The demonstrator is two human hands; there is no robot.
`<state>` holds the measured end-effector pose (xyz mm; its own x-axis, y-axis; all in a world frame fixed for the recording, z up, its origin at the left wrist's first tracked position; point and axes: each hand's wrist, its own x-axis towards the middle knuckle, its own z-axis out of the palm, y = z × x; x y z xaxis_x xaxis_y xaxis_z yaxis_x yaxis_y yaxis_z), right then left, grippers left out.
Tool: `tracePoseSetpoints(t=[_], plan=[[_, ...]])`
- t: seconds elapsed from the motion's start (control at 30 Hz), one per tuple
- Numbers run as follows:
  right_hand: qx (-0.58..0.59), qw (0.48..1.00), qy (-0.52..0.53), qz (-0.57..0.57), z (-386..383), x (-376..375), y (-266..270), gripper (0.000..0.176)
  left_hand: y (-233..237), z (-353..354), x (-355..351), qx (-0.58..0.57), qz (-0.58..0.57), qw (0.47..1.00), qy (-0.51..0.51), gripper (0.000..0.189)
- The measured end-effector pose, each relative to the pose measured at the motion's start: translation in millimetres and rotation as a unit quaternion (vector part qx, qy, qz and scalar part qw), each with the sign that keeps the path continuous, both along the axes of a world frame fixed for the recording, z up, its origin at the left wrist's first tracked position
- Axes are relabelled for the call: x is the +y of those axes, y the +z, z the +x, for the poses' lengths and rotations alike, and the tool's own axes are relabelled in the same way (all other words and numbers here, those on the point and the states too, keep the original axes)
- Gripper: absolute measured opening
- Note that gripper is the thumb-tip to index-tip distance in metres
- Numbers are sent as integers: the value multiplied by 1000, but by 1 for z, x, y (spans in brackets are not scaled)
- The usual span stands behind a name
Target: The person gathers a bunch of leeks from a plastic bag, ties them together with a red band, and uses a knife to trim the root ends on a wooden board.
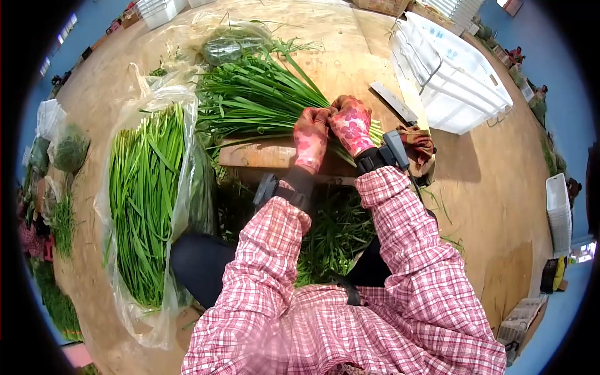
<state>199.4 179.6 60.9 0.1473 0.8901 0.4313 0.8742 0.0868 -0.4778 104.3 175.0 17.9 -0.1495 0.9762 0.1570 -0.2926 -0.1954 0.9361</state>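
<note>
A large bunch of garlic chives (pixel 262 94) lies across a wooden board (pixel 262 155), leaves toward the left and pale cut stems toward the right. Over its stem part, my left hand (pixel 310 136) and my right hand (pixel 351 125) meet with fingertips together. Both wear pink patterned gloves and are closed; whatever they pinch is hidden by the fingers. Just right of my right hand lies a broad-bladed knife (pixel 392 103). A crumpled reddish-brown cloth (pixel 417 142) sits below the knife, by the board's right end.
To the left stands an open clear plastic bag (pixel 187 119) packed with upright chives (pixel 147 200). Another plastic bag of greens (pixel 234 47) lies behind the bunch. White plastic crates (pixel 459 94) stand at the back right. Loose green trimmings (pixel 334 225) cover the floor between my knees.
</note>
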Motion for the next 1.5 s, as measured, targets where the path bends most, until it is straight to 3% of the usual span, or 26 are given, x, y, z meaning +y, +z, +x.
tracePoseSetpoints(t=[0.3,0.53,0.67,0.7,0.73,0.83,0.93,0.97,1.03,1.1,1.13,1.37,1.5], plan=[[134,991,5,2,1,-2,-3,17,14,-9,-22,57,-32,998,4,19],[91,996,4,10,3,-1,-6,15,11,-19,-23,180,-3,984,3,21],[124,992,7,22,4,-2,-7,17,16,-22,-19,188,-20,982,-5,19],[141,989,7,33,6,2,-14,17,20,-23,-17,145,-67,987,-2,16],[162,986,10,38,6,-3,-11,16,21,-26,-12,13,-109,993,-49,12],[150,980,51,116,5,-16,-12,16,21,-33,-1,-201,-216,954,-59,13],[0,975,92,202,7,-28,-12,10,21,-29,-2,-276,-194,940,-53,13],[-22,966,131,223,9,-30,-8,8,22,-26,-5,-245,-171,953,-49,12],[-41,960,169,220,8,-35,-3,8,24,-29,-7,29,-75,995,-65,14],[-34,967,174,182,10,-31,-3,6,26,-30,-13,284,87,953,-51,27],[32,969,172,174,11,-28,-5,4,26,-32,-15,264,120,951,-106,38],[105,988,109,20,13,-33,12,17,19,-33,-3,387,205,897,-59,53],[-20,989,131,66,7,-13,8,17,12,-31,0,328,243,912,-31,64]])
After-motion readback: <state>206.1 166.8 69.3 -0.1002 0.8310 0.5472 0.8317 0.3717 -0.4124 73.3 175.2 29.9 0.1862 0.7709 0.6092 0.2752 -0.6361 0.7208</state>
